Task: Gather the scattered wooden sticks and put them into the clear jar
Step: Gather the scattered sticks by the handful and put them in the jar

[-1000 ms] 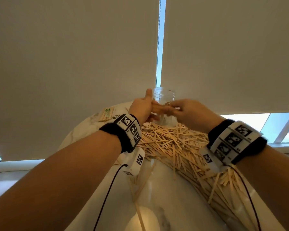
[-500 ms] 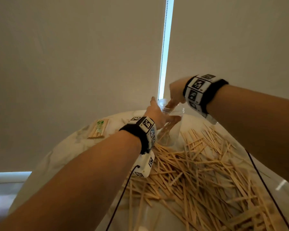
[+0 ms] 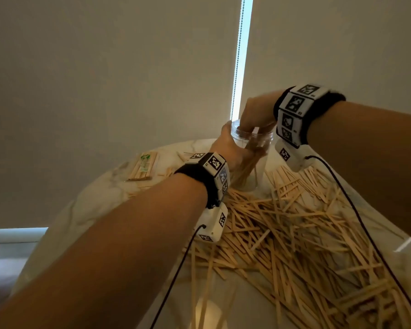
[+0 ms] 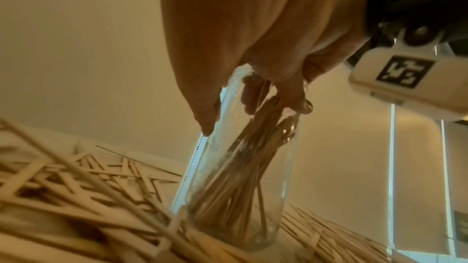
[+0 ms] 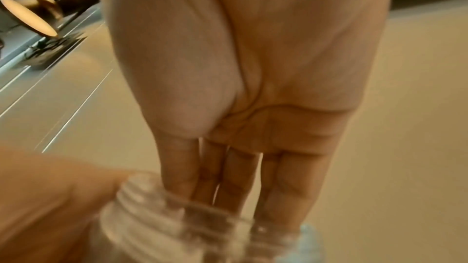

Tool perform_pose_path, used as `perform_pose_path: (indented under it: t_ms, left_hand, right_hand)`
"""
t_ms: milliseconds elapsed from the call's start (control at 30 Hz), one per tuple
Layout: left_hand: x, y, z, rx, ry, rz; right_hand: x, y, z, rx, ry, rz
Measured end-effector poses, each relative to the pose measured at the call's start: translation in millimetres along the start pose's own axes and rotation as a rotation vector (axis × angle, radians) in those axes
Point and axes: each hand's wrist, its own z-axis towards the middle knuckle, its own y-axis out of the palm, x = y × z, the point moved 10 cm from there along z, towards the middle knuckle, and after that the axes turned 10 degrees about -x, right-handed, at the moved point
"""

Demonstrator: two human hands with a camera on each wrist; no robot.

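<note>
The clear jar point(image 3: 259, 167) stands upright at the table's far side with several wooden sticks point(image 4: 240, 167) leaning inside it. My left hand point(image 3: 228, 148) grips the jar's side near the rim; its thumb point(image 4: 207, 115) lies on the glass. From above, my right hand point(image 3: 254, 115) reaches into the mouth. Its straight fingers point(image 5: 228, 177) go past the threaded rim point(image 5: 152, 217), and the tips pinch the tops of the stick bundle point(image 4: 273, 105). The fingertips are blurred behind the glass. A big heap of loose sticks point(image 3: 294, 233) covers the table in front of the jar.
The round marble table point(image 3: 93, 203) holds a small wrapped packet of sticks point(image 3: 142, 166) at the far left. Closed blinds with a bright gap point(image 3: 242, 55) stand right behind the jar. Black cables point(image 3: 176, 281) hang from both wrist cameras over the heap.
My right hand carried the stick bundle up over the jar and has now sunk down into its mouth. My left hand moved from the bundle to the jar's side.
</note>
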Motion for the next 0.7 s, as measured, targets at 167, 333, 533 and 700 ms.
perform_pose_path:
  t_ms: [167,333,533,700]
  left_hand:
    - [11.5,-6.6,-36.9,-0.077,-0.146,0.246]
    - [20.2,-4.0,-107.8,-0.126,-0.13,0.408]
    - [6.8,22.0,-212.1,-0.306,-0.167,0.601]
    - [-18.8,27.4,-284.2,-0.436,-0.381,0.941]
  right_hand:
    - [12.3,-23.5,-59.7,0.142,-0.082,0.165]
    - [27.3,1.2,-137.1,0.102,-0.081,0.354]
    - [22.2,91.7,-238.2,-0.061,-0.092,0.291]
    - [34.7,171.0,-307.1,-0.205,-0.014,0.179]
